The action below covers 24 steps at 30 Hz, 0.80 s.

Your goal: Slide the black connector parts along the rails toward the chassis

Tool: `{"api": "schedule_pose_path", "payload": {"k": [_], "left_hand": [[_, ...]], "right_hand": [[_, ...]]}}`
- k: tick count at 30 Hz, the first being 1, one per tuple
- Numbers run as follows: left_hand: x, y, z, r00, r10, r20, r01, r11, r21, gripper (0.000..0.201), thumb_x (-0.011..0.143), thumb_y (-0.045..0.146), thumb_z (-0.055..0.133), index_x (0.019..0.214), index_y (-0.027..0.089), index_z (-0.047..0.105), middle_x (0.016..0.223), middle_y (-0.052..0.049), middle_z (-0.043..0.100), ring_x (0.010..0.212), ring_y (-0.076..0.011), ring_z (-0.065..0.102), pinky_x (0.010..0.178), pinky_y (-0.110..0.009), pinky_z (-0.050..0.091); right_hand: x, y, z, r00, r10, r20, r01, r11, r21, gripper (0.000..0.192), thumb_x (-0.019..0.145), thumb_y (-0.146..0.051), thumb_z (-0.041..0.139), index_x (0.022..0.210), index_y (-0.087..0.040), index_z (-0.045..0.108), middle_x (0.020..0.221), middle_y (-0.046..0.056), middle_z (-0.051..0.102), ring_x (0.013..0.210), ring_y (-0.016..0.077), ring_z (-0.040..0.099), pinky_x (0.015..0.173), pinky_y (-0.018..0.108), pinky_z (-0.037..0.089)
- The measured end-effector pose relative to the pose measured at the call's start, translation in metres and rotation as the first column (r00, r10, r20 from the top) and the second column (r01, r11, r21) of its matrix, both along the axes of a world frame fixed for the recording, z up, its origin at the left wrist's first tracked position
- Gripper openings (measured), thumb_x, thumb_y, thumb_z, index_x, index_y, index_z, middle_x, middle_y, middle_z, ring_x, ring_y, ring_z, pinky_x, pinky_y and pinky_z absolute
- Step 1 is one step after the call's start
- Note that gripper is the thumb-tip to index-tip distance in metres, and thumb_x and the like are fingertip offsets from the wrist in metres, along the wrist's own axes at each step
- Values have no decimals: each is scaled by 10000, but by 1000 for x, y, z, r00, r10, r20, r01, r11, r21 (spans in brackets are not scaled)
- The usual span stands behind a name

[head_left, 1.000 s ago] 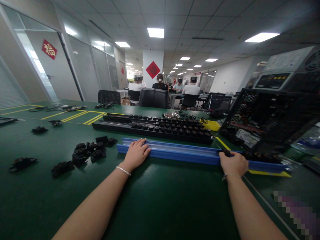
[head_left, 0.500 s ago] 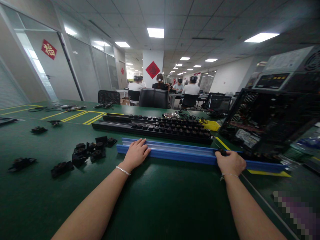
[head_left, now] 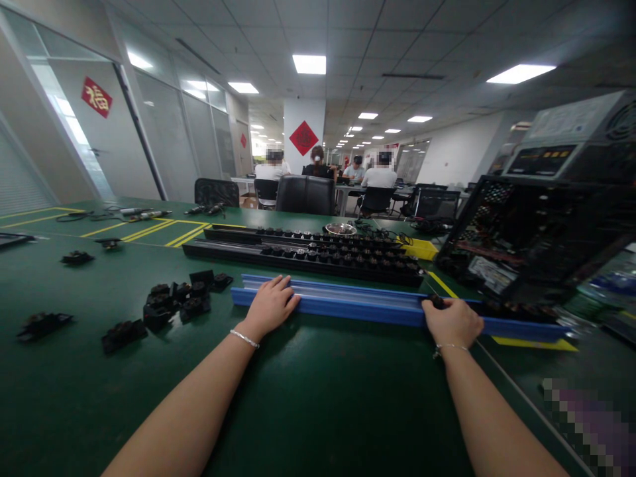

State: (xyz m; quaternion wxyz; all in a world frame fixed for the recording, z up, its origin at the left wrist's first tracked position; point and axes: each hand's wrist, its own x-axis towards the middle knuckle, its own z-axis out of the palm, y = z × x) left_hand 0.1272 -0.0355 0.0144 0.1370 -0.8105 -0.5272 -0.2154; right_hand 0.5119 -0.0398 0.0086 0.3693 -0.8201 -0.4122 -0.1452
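A long blue channel rail (head_left: pixel 358 309) lies across the green table in front of me. My left hand (head_left: pixel 269 306) grips it near its left end, with the fingers reaching over the near wall into the channel. Toward the right, my right hand (head_left: pixel 454 321) is closed on a small black module (head_left: pixel 437 301) at the channel, its fingers partly hiding it. Beyond that hand, several black modules (head_left: pixel 527 310) sit in the rail's right end. On the left, a cluster of loose black modules (head_left: pixel 171 301) lies on the table.
Behind the blue rail are black rails (head_left: pixel 298 257) filled with several modules. A metal bowl (head_left: pixel 340 229) and a yellow tray (head_left: pixel 420 249) stand farther back. An open computer case (head_left: pixel 521 245) is on the right. People (head_left: pixel 377 175) sit at desks in the background.
My right hand has shifted slightly left along the blue rail with the black module. My left hand and the rail look the same.
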Motion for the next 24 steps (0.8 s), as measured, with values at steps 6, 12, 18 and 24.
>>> {"api": "schedule_pose_path", "payload": {"k": [6,12,18,24], "left_hand": [[1,-1,1,1000,1,-13,-1,1000,14,384,894,421,360,853,196,669,1277,-104,552,1216,-267,464,972,-434,399],[1,-1,1,1000,-4,-1,4,1000,5,380,893,412,363,846,192,669,1269,-109,557,1214,-274,466,971,-444,397],[1,0,0,1000,-14,26,14,1000,12,370,886,410,378,838,193,674,1262,-109,564,1211,-280,467,974,-453,392],[1,-1,1,1000,-6,17,6,1000,6,380,891,417,366,852,191,670,1276,-112,552,1216,-278,461,971,-453,392]], "right_hand": [[-3,1,0,999,47,17,-46,998,-32,376,620,-507,539,766,-162,573,820,120,595,843,291,511,854,469,328],[-8,2,1,998,43,44,-40,997,-62,357,631,-489,532,771,-163,577,825,134,602,846,301,518,847,457,326],[-14,0,5,996,81,37,-77,991,-108,371,645,-496,525,784,-157,585,837,142,612,851,304,524,847,444,329],[-19,-1,8,994,101,41,-95,988,-125,375,653,-498,521,793,-156,582,843,136,619,863,307,530,853,440,333]]}}
